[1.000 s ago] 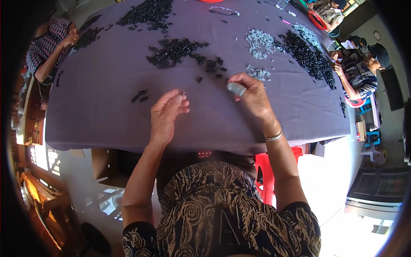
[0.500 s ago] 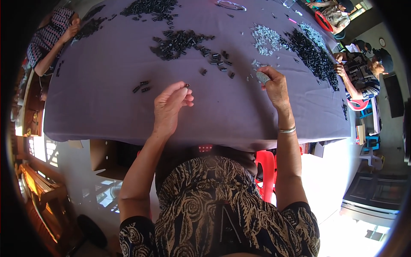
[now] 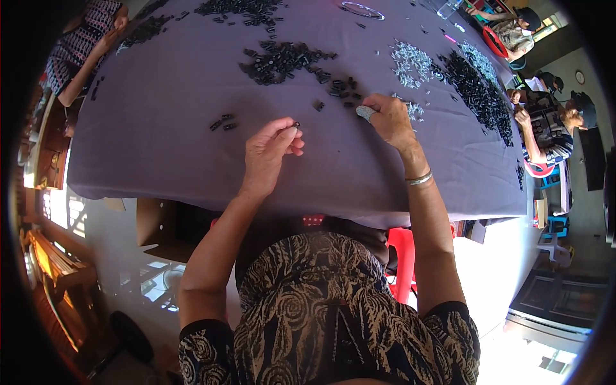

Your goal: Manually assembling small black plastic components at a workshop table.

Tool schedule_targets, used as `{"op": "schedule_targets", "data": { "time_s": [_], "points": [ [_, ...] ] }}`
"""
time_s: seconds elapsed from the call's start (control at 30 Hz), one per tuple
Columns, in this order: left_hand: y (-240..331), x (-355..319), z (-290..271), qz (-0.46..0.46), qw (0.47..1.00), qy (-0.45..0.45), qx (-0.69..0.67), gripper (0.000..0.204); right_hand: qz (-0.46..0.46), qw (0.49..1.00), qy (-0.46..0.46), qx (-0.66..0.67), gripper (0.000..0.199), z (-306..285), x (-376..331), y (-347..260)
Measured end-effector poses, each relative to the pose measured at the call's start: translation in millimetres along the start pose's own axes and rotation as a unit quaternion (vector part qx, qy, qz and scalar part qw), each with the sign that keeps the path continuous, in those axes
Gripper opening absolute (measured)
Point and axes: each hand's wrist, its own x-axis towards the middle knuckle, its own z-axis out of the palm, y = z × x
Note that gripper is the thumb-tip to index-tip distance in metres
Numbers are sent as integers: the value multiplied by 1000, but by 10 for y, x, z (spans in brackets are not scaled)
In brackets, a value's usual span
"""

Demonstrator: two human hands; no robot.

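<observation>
My left hand (image 3: 272,153) is closed in a pinch above the near part of the table, with a small black cylindrical piece (image 3: 296,124) between thumb and forefinger. To its left lie three loose black cylindrical pieces (image 3: 224,122). My right hand (image 3: 391,123) grips a rounded grey speckled piece (image 3: 366,113), whose exact kind I cannot make out. A few small silvery pieces (image 3: 414,111) lie just right of this hand. Scattered black pieces (image 3: 338,90) sit just beyond it, trailing from a heap of the same (image 3: 279,65).
Purple cloth covers the table (image 3: 192,163). Silvery pieces form a heap (image 3: 412,65) at the right, beside a long pile of black parts (image 3: 473,90). A clear round rim (image 3: 362,10) lies at the far side. Other people sit at the left and right edges.
My right hand has moved left, away from the small silvery pieces, still gripping the grey piece. My left hand keeps its pinch. The whole view has shifted slightly.
</observation>
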Motion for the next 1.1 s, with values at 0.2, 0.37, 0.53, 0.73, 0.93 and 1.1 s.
{"op": "schedule_targets", "data": {
  "time_s": [0.2,0.37,0.53,0.73,0.93,1.1],
  "points": [
    [5,-1,3,0,1000,-4,0,21,27,999,-21,6,12,107,-17,-55],
    [-3,-4,-9,1,1000,-3,0,21,-7,997,-16,76,13,216,-47,-182],
    [-11,-1,-6,2,1000,4,-11,21,41,992,64,99,12,181,96,-128],
    [-7,15,3,-3,1000,11,-18,20,15,990,90,108,13,173,340,-100],
    [-22,-1,-16,6,999,8,-36,19,-1,993,9,119,15,409,770,-334],
    [-39,0,4,5,999,-7,-47,18,-35,998,-11,51,19,666,1134,-285]
  ]
}}
